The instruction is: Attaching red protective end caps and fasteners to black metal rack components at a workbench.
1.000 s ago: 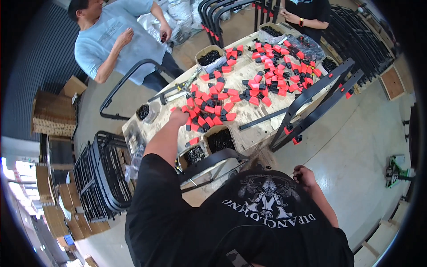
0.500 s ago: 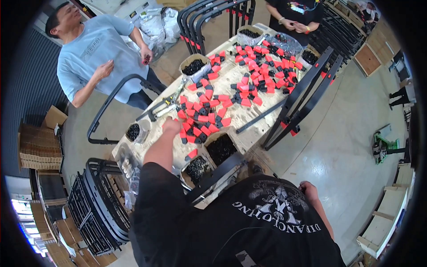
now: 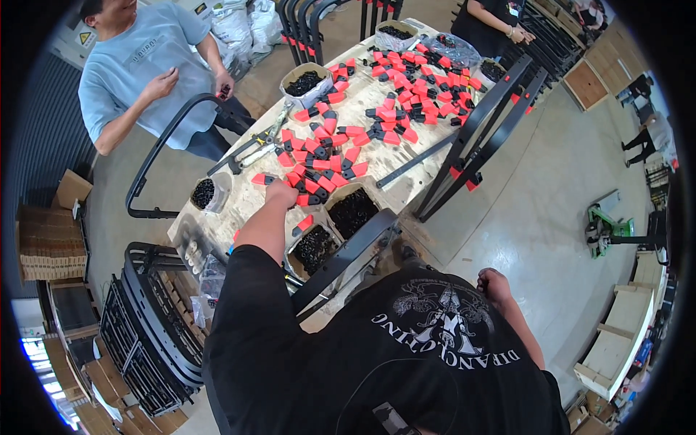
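Note:
My left hand (image 3: 281, 193) reaches over the near edge of a pile of red-and-black plastic end pieces (image 3: 322, 165) on the wooden table. One red-and-black end piece (image 3: 262, 179) sits at its fingertips, which look closed on it; the fingers are partly hidden. Off to the right, away from the table, my right hand (image 3: 494, 285) is curled beside my body. Whatever may be inside it cannot be made out. A box of small black parts (image 3: 353, 212) and a smaller one (image 3: 315, 249) stand just nearer than my left hand, with a curved black bar (image 3: 348, 257) in front.
Across the table (image 3: 250, 163) stands a person in light blue (image 3: 156, 80), holding small dark pieces. Another person in black (image 3: 500, 25) is at the far end. Black bent frames (image 3: 478, 138) lean at the right edge; pliers-like tools (image 3: 254, 150) lie left. A green pallet jack (image 3: 602, 230) stands right.
The view has shifted. My left hand now has a red-and-black piece at its fingertips, left of the pile. My right hand has risen slightly. The far person's hands have moved apart from the table.

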A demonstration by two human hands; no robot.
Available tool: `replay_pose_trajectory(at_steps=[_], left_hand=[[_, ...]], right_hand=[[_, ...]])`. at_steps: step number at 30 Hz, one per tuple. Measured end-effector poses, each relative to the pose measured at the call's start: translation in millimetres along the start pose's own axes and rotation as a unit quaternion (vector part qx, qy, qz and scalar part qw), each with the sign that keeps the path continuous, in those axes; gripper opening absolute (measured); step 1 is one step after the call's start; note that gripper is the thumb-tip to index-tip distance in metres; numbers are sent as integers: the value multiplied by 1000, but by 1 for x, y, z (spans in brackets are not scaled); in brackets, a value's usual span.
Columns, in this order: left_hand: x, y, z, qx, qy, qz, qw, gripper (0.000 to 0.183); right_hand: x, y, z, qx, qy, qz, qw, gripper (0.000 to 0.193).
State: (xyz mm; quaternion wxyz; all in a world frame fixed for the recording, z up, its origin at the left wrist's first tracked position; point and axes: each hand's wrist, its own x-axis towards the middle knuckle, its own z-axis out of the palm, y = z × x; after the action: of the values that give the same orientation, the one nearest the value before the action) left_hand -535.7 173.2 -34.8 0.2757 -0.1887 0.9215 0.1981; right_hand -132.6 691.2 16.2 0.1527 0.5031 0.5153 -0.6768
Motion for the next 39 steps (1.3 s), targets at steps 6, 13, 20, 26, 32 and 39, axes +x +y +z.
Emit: replay_pose_trajectory(at_steps=[6,13,20,26,32,39], left_hand=[[2,-15,-23,17,5,34,999,41],[-103,3,-101,-400,-196,147,883,43],[-293,34,-136,-448,-90,324,828,43],[-423,37,-65,-393,-32,299,869,36],[-433,27,35,-433,42,47,899,28],[-351,-29,145,-735,118,-137,653,23]], right_hand=[[-19,16,-14,21,4,-1,1000,6],[16,13,-15,35,-24,41,998,5],[65,-70,32,-39,-177,1,983,5],[100,-110,51,-91,-241,4,966,3],[132,-110,57,-172,-273,64,944,3],[149,-131,80,-275,-329,51,902,8]])
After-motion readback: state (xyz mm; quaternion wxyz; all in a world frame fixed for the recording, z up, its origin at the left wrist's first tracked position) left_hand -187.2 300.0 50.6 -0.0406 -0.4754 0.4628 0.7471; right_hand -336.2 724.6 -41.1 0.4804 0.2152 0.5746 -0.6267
